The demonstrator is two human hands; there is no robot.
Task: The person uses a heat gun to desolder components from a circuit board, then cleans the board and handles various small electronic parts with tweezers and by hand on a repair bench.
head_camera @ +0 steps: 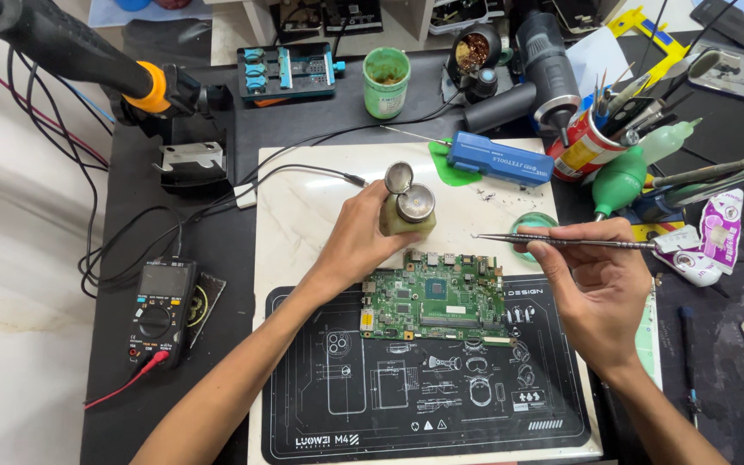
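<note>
Tweezers (561, 242) sit pinched in my right hand (596, 288), tips just above the green circuit board (435, 295) on the black mat (346, 405); they look stiff, light and slippery, best held mid-shaft. My left hand (356, 245) wraps the small dispenser bottle (408, 215)

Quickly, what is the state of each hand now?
Left hand: closed around a small pump bottle with open metal lid.
Right hand: closed, holding metal tweezers.
</note>
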